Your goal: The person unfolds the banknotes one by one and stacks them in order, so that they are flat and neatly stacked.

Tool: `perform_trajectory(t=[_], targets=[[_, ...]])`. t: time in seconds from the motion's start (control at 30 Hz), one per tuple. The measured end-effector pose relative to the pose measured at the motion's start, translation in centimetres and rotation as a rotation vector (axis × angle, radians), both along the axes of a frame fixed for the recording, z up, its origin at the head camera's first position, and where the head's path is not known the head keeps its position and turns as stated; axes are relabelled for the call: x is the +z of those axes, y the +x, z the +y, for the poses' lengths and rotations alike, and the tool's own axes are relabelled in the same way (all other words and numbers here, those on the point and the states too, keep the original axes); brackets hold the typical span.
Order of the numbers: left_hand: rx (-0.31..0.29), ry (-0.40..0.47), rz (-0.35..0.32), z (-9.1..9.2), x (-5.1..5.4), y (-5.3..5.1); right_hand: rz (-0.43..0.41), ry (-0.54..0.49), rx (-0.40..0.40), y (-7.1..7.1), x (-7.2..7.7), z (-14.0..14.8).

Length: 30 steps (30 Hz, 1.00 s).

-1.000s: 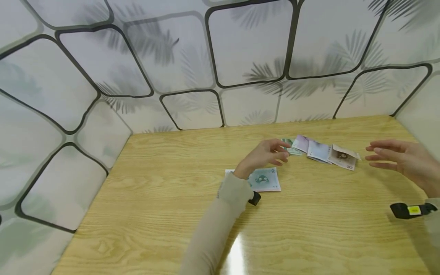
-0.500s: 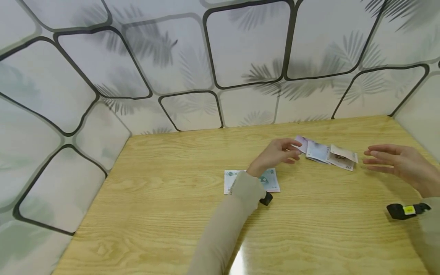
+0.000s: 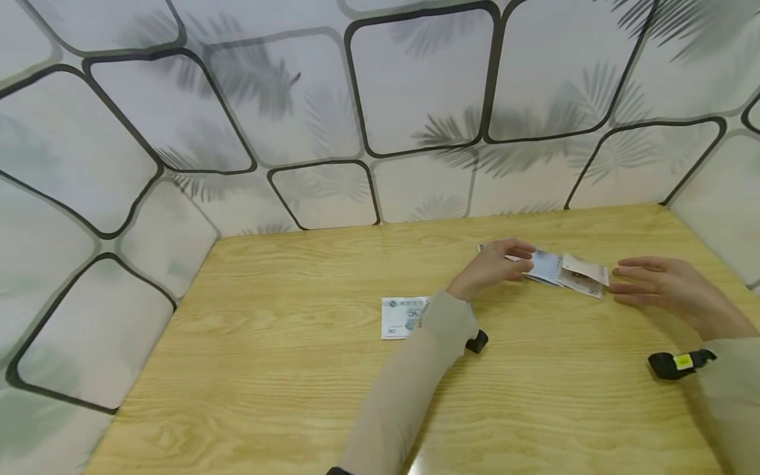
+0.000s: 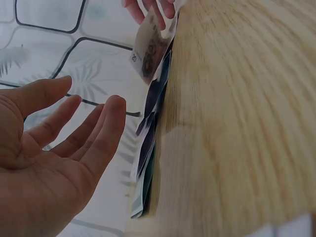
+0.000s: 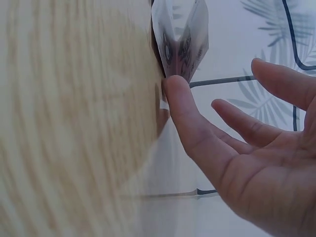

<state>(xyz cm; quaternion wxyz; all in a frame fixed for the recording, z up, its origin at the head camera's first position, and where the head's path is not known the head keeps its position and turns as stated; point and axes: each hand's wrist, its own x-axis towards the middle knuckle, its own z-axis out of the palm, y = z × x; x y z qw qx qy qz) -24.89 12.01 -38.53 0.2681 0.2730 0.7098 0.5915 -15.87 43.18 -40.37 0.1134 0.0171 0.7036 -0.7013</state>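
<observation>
In the head view a row of folded banknotes lies on the wooden table, with a blue note [image 3: 545, 266] and a brown note [image 3: 583, 274] at its right. The left hand [image 3: 491, 269] hovers over the row's left part, fingers loosely bent and holding nothing, hiding some notes. Beside the brown note's right end is the right hand [image 3: 671, 290], fingers extended and empty. The right wrist view has a fingertip of the right hand [image 5: 247, 148] close to the half-open brown note [image 5: 183, 49]; touching or not, I cannot tell. Green paper [image 4: 143, 192] ends the row in the left wrist view.
A greenish note marked 50 [image 3: 402, 318] lies flat on the table [image 3: 267, 343], partly under the left sleeve [image 3: 410, 376]. Patterned panels [image 3: 421, 86] stand along the table's back and left side, and a pale wall rises at the right.
The left hand has moved right along the row, from the green note to the purple and blue ones. In the picture, the right hand has shifted slightly left, nearer the brown note. The view has shifted slightly.
</observation>
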Motion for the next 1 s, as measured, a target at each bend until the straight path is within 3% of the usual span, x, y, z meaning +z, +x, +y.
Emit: perform_trajectory(t=[0.2,0.3,0.4,0.6,0.83,1.0], targets=[[0.003,-0.016,0.006,1.3,-0.2,-0.3,-0.062,0.218,-0.003,-0.4,0.3,-0.5],[-0.007,-0.015,0.008,2.0,-0.1,-0.3,-0.074,0.251,0.006,-0.7,0.5,-0.7],[-0.020,-0.020,0.011,3.0,-0.1,-0.2,-0.082,0.157,-0.020,-0.8,0.4,-0.7],[0.018,-0.027,-0.037,4.5,-0.2,-0.1,-0.108,0.025,-0.039,-0.9,0.3,-0.8],[0.019,-0.018,-0.062,5.5,-0.1,-0.1,-0.103,-0.023,-0.035,-1.0,0.4,-0.9],[0.004,-0.028,-0.012,5.8,-0.1,-0.1,-0.065,-0.115,-0.009,-0.9,0.3,-1.0]])
